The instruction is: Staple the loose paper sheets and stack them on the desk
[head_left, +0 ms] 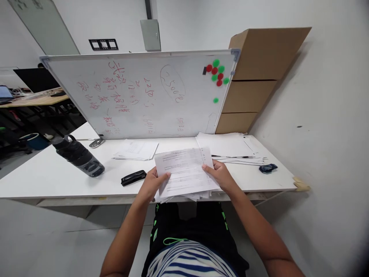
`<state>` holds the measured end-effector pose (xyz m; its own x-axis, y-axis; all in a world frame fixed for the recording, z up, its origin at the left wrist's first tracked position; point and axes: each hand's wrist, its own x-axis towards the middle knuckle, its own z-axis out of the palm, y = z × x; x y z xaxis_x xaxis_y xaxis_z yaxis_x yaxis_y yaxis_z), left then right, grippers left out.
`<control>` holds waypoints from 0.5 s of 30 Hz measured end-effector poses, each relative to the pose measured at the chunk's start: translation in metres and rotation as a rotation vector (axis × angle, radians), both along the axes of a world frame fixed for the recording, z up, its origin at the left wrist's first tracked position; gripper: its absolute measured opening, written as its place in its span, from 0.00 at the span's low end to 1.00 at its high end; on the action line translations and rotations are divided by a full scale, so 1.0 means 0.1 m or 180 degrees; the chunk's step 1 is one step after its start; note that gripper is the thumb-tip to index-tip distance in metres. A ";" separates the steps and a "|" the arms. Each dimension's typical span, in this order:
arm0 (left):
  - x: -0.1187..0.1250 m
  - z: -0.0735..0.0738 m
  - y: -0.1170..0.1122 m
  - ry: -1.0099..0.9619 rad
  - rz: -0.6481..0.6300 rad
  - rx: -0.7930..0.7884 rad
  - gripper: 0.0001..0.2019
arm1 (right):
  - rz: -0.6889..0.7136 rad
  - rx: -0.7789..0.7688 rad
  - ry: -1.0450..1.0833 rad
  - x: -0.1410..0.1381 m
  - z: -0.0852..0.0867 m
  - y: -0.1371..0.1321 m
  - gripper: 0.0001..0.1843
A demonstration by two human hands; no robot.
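Note:
A stack of printed paper sheets (pixel 184 173) is held up over the front edge of the white desk, tilted toward me. My left hand (pixel 152 182) grips its left side, thumb on top and fingers hidden underneath. On the opposite side, my right hand (pixel 220 173) pinches the right edge, its thumb also lying on the print. Loose sheet corners stick out unevenly below the top page. Just left of my left hand lies a black stapler (pixel 133 177). Behind the held sheets, a small pile of papers (pixel 137 149) rests on the desk.
A dark water bottle (pixel 82 157) stands at the left, near a computer mouse (pixel 96 143). Larger paper stacks (pixel 230 144) and a dark crumpled item (pixel 268 168) occupy the right. A whiteboard (pixel 144 96) and stacked cardboard boxes (pixel 259 57) border the desk's back.

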<state>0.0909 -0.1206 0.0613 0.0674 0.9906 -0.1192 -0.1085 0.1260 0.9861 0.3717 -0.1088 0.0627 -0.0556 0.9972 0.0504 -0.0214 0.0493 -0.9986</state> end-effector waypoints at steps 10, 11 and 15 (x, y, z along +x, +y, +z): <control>-0.09 -0.14 -0.04 0.0131 -0.0130 0.0004 0.32 | -0.0118 -0.0269 0.0071 -0.12 -0.23 -0.10 0.22; -0.12 -0.12 -0.05 0.0154 -0.0164 0.0052 0.32 | -0.0140 -0.0256 -0.0006 -0.12 -0.23 -0.10 0.22; -0.27 -0.07 -0.09 0.0184 -0.0146 0.0120 0.32 | -0.0152 -0.0254 -0.0281 -0.15 -0.25 -0.14 0.22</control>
<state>0.0641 -0.1299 0.0538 0.1068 0.9905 -0.0870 -0.0461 0.0923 0.9947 0.3569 -0.1226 0.0381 -0.0086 0.9994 -0.0322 0.0673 -0.0315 -0.9972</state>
